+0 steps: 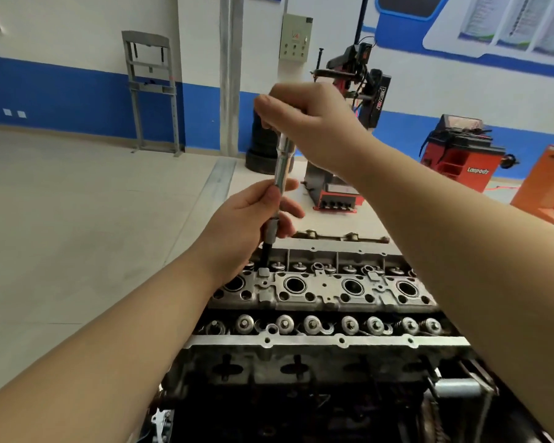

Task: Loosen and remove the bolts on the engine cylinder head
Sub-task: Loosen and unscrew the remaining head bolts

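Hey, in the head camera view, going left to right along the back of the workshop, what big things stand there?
Grey metal frame → grey pillar → stacked tyres → tyre changer → red wheel balancer → orange machine.

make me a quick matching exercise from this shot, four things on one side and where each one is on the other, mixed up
Things:
1. left hand
2. right hand
3. socket tip
4. orange machine

Places:
A. far right edge, on the floor
B. top end of the extension bar
C. lower part of the bar, just above the cylinder head
D. down at the head's far left corner

Pairs: 1-C, 2-B, 3-D, 4-A
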The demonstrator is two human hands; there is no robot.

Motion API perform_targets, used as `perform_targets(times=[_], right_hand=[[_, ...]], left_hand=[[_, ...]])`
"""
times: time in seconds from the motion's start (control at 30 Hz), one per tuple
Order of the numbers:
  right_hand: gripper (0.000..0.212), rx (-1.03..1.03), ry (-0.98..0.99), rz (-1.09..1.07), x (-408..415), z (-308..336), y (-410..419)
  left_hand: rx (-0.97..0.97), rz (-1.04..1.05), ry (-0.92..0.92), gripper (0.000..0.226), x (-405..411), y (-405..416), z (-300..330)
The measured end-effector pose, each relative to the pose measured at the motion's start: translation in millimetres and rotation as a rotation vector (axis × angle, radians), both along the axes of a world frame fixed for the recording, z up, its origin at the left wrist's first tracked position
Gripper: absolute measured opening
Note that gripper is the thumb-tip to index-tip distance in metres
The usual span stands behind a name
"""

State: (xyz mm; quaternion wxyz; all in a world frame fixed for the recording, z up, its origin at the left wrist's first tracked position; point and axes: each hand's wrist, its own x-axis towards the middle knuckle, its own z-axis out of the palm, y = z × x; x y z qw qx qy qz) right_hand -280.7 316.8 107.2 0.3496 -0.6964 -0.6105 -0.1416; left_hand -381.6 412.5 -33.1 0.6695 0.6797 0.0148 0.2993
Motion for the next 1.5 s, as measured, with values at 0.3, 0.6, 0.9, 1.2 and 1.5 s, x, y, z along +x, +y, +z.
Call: perform_targets(times=[0.3,0.6,0.9,1.2,1.5], right_hand=[[0.054,-0.037,-0.693,-0.534,-24,4,25],[0.035,-0.132,-0.450,-0.537,-15,10,25],[0.039,-0.044,-0.193,-0.078,-9,7,11],[0.045,-0.066,-0.747,-0.511,-35,10,25],[0.035,-0.129,-0.374,-0.441,-14,9,20]], left_hand=[[-0.006,0.109,-0.051,0.022,1,4,-2],[0.021,0.149,-0.008,0.022,2,3,-4],[0.057,0.044,0.027,0.030,-1,0,-1],[0.063,0.146,-0.068,0.019,-2,6,-5],[0.029,0.155,-0.031,0.014,3,1,0]])
